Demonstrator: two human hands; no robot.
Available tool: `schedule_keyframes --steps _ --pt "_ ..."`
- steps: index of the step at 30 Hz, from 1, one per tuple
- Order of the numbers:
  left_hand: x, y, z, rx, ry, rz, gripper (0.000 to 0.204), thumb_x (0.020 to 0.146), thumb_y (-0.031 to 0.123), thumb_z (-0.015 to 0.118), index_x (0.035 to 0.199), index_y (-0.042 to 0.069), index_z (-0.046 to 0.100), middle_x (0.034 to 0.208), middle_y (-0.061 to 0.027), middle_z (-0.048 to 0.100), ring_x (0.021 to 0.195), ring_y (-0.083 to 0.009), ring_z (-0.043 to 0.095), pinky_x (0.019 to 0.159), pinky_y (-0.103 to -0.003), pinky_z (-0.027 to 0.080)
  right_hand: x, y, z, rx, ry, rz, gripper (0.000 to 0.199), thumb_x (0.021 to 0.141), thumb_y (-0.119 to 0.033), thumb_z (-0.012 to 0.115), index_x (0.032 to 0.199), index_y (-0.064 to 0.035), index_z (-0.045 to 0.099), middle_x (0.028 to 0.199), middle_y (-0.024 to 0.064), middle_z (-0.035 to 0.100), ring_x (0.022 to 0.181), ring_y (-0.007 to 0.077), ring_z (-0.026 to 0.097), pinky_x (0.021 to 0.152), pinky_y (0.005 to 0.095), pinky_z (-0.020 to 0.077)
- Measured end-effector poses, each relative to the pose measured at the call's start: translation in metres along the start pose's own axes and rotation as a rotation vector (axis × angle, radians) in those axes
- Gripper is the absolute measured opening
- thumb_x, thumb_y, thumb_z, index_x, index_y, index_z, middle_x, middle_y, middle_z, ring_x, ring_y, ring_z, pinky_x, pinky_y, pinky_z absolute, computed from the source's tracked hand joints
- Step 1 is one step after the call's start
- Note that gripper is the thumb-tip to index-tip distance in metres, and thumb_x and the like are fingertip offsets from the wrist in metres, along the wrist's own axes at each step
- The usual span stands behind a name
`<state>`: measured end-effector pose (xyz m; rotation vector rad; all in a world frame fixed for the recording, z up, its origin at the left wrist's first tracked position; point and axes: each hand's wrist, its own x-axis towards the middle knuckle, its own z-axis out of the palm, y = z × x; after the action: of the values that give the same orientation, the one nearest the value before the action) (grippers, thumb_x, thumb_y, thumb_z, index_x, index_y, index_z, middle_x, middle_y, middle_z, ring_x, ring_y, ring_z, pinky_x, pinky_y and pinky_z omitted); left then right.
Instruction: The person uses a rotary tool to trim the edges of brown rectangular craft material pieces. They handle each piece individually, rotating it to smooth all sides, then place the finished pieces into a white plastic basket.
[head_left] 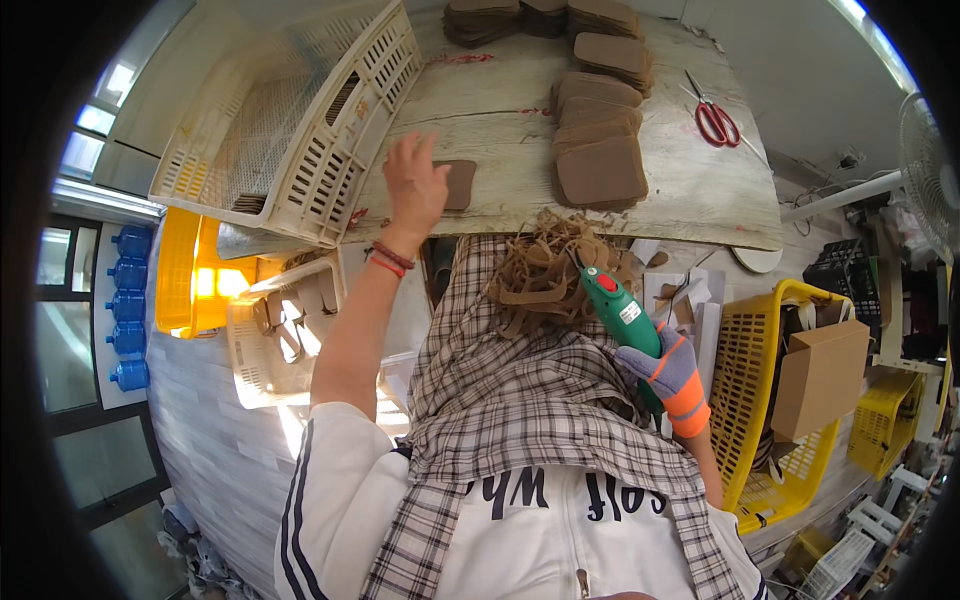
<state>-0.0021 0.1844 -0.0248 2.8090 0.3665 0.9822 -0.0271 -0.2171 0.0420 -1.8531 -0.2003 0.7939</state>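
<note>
My bare left hand (415,190) is over the near left part of the table, fingers apart and nothing in them. Just right of it lies a single brown flat piece (460,186) with rounded corners, partly covered by the hand. In a grey and orange glove, my right hand (670,372) is closed around a green electric cutter (622,312) with a red button. Its dark tip points away from me, over a heap of brown trimmed strips (535,272) on my checked apron (520,385) at the table's near edge. The tip's blades are too small to make out.
Stacks of brown pieces (600,170) run along the table (480,110). Red-handled scissors (715,122) lie at the right. A white crate (335,130) stands at the left. Beside me are yellow baskets (740,380) and a cardboard box (820,380).
</note>
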Motion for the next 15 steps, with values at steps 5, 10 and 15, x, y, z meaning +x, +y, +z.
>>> schedule_keyframes --steps 5,10,15 --pt "0.027 0.122 0.014 -0.202 -0.118 0.306 0.051 0.078 0.027 0.068 0.123 0.007 0.054 0.128 -0.0138 0.045 0.12 -0.0302 0.04 0.102 -0.047 0.029 0.001 0.014 -0.002 -0.004 0.015 -0.001 0.048 0.075 -0.024 0.079 0.11 0.0016 0.058 0.086 0.0053 0.066 0.076 0.008 0.059 0.067 0.0238 0.0487" --pt "0.023 0.139 0.055 -0.157 -0.154 0.334 0.059 0.077 0.027 0.07 0.129 0.006 0.049 0.135 -0.0135 0.04 0.133 -0.0303 0.028 0.107 -0.048 0.023 -0.006 0.017 -0.004 0.083 0.069 -0.008 0.048 0.075 -0.024 0.079 0.111 0.0012 0.058 0.086 0.0046 0.065 0.073 0.0062 0.058 0.064 0.0218 0.0487" --pt "0.021 0.133 0.053 -0.276 -0.134 0.351 0.055 0.073 0.019 0.071 0.122 0.005 0.05 0.129 -0.014 0.043 0.131 -0.0312 0.03 0.109 -0.049 0.02 -0.002 0.03 -0.009 -0.01 0.137 -0.061 0.048 0.075 -0.024 0.079 0.11 0.0019 0.058 0.082 0.0044 0.066 0.07 0.006 0.059 0.06 0.021 0.0483"
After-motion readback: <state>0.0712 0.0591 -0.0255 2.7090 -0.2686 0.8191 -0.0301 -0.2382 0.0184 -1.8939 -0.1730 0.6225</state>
